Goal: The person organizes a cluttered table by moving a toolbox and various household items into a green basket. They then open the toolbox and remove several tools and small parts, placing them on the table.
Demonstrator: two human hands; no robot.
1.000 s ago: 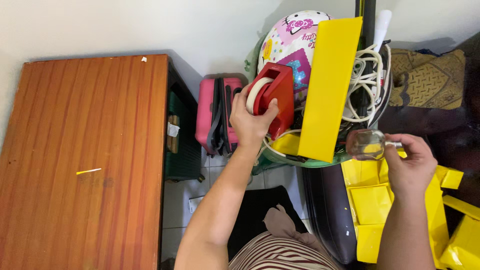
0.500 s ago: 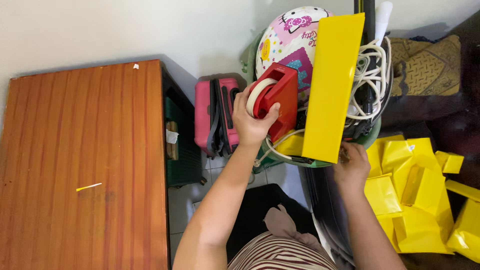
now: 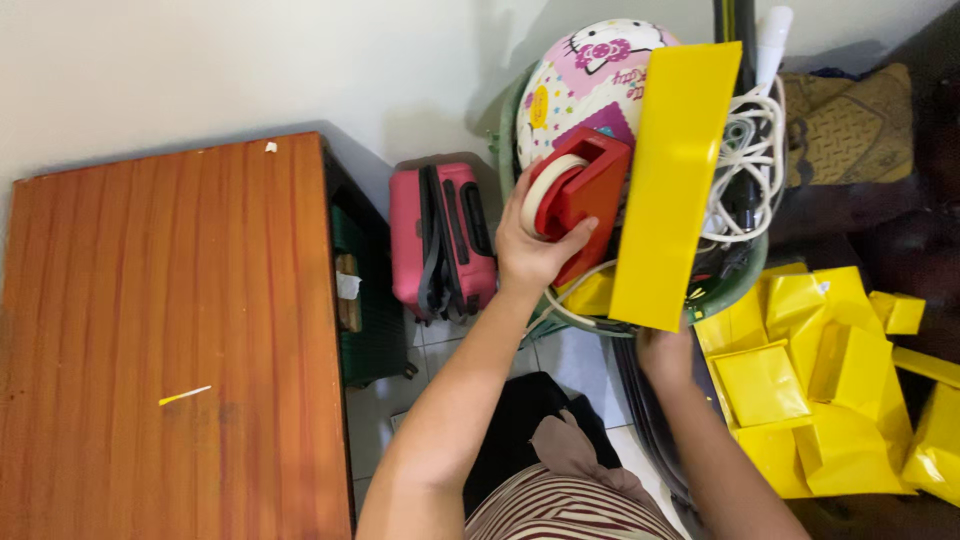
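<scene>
My left hand (image 3: pixel 532 242) grips a red tape dispenser (image 3: pixel 583 197) with a pale roll of tape in it, held up against the left edge of a long yellow sheet (image 3: pixel 676 184). My right hand (image 3: pixel 664 347) holds the lower end of that yellow sheet from below, mostly hidden behind it. The sheet stands tilted in front of a pink-and-white patterned helmet (image 3: pixel 590 70) and a bundle of white cable (image 3: pixel 745 160).
A wooden table (image 3: pixel 170 330) fills the left, with a small yellow strip (image 3: pixel 185 395) on it. A pink suitcase (image 3: pixel 440 240) stands beside it. Several folded yellow packets (image 3: pixel 830 385) lie at lower right. A green basket (image 3: pixel 730 285) holds the helmet and cables.
My right hand moved left from the yellow packets to the bottom of the yellow sheet. The left hand kept the dispenser against the sheet. The view shifted slightly.
</scene>
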